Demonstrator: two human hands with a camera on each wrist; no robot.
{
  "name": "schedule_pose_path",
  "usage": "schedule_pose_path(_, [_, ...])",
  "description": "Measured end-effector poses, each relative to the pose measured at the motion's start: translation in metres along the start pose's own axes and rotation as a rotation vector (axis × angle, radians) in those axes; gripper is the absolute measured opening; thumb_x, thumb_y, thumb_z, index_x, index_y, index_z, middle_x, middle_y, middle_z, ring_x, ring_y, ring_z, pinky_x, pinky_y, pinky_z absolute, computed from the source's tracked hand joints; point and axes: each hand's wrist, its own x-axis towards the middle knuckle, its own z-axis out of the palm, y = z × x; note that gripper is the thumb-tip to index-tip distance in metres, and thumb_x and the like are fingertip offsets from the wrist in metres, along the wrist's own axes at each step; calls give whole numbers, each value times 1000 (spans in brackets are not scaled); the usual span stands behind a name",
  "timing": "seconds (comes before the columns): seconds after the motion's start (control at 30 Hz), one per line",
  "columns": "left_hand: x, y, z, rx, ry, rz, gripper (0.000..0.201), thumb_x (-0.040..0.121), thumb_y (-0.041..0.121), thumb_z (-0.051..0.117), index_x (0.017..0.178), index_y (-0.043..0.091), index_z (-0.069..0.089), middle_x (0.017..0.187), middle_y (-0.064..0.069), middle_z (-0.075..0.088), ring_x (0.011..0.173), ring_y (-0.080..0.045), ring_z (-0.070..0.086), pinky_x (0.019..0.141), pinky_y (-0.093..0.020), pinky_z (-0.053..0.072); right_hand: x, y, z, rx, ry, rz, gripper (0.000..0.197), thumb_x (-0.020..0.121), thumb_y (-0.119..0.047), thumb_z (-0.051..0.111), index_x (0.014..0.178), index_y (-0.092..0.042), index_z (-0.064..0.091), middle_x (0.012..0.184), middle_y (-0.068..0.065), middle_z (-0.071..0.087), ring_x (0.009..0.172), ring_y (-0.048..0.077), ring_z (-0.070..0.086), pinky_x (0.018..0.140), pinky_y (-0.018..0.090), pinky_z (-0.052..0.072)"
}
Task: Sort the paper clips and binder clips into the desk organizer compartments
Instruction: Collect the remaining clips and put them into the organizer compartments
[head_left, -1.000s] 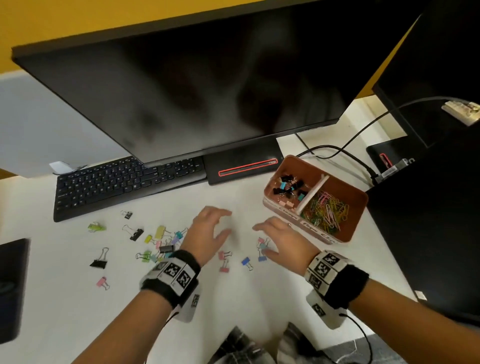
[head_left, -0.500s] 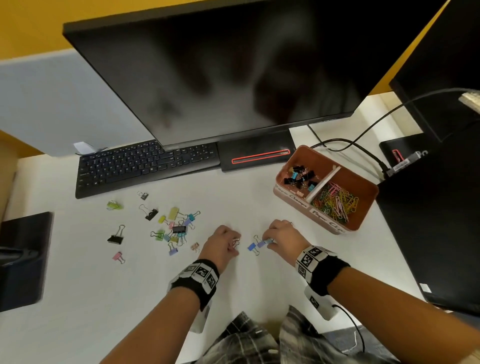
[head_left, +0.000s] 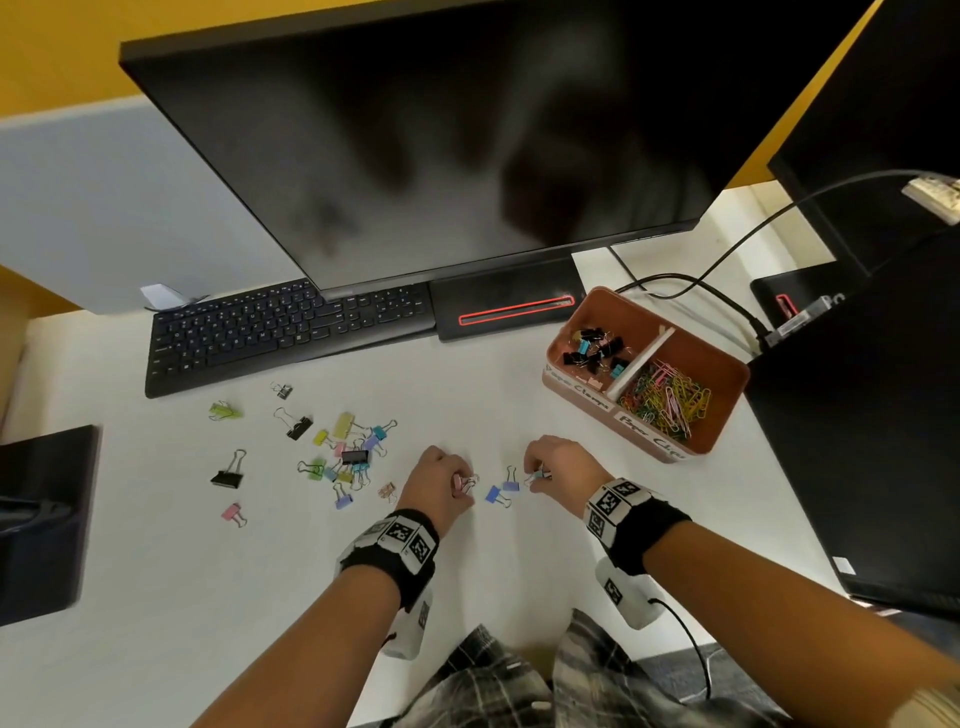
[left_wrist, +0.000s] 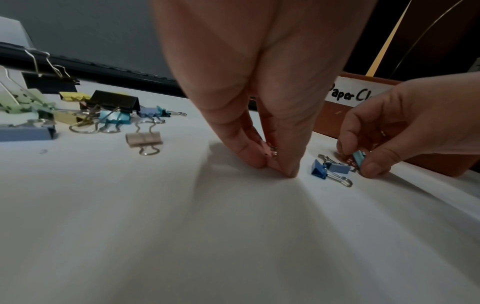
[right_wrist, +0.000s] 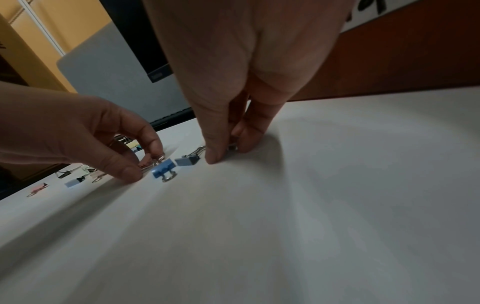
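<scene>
My left hand (head_left: 464, 489) pinches a pink binder clip (head_left: 466, 481) against the white desk; the left wrist view shows its fingertips (left_wrist: 287, 170) pressed together on the surface. A short way to the right, my right hand (head_left: 535, 479) pinches a light blue binder clip (left_wrist: 359, 158). Two more blue binder clips (head_left: 493, 494) (head_left: 511, 485) lie between the hands. The brown desk organizer (head_left: 719, 434) stands at the right. Its left compartment holds binder clips (head_left: 595, 351) and its right compartment holds coloured paper clips (head_left: 670, 397).
Several coloured and black binder clips (head_left: 345, 457) lie scattered left of my hands. A black keyboard (head_left: 280, 330) and a monitor (head_left: 415, 140) stand behind. Cables (head_left: 717, 291) run behind the organizer, and a dark device (head_left: 857, 415) fills the right side.
Both hands were spread open over the desk a second ago. They have come down and closed, the left on the pink clip and the right on the light blue one.
</scene>
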Motion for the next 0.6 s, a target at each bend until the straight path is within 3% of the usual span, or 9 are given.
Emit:
schedule_pose_path(0.07, [-1,0,1,-1,24,-11,23,72,1,67,92,11,65,95,-1,46,66,-4,46,60,1,34,1,-1,-1,7,-22,17,28,82,-5,65,109,-7,59,112,12,59,95,23,57,93,33,46])
schedule_pose_path(0.17, [-2,0,1,-34,39,-20,24,70,0,66,91,11,66,94,-4,46,65,-5,46,60,2,34,4,-2,-2,-25,-48,51,32,84,-10,64,116,-11,59,117,9,55,103,24,58,96,31,45])
schedule_pose_path(0.3, [-5,4,-5,-69,61,-25,23,69,0,66,85,16,65,94,-9,55,65,0,46,62,5,33,2,-2,-3,-70,-55,77,23,82,-15,67,103,-6,64,114,12,52,98,27,59,92,32,48])
schedule_pose_path(0.37, [-6,16,-14,-89,66,3,23,70,3,67,89,15,65,94,-6,56,65,4,47,62,5,34,-2,-4,-7,-50,-31,63,20,80,-15,70,97,-4,65,106,9,51,89,23,59,89,32,49])
schedule_pose_path(0.43, [-3,39,-28,-141,62,64,25,70,7,71,91,20,65,95,-3,59,68,0,54,65,0,40,-8,-10,-21,-12,43,22,20,81,-17,70,96,-5,65,97,3,51,81,15,54,81,24,47])
schedule_pose_path(0.53, [13,86,-49,-270,96,203,27,69,10,72,87,29,64,98,-2,61,78,-13,63,76,-20,52,-19,-23,-64,30,265,-54,21,81,-20,70,100,-9,66,94,3,62,79,11,55,77,21,47])
schedule_pose_path(0.6, [30,120,-58,-349,129,288,26,73,9,69,90,28,65,102,-2,62,79,-9,64,75,-15,51,-23,-30,-98,81,454,-66,22,80,-18,71,99,-10,67,92,1,62,78,11,56,75,20,47])
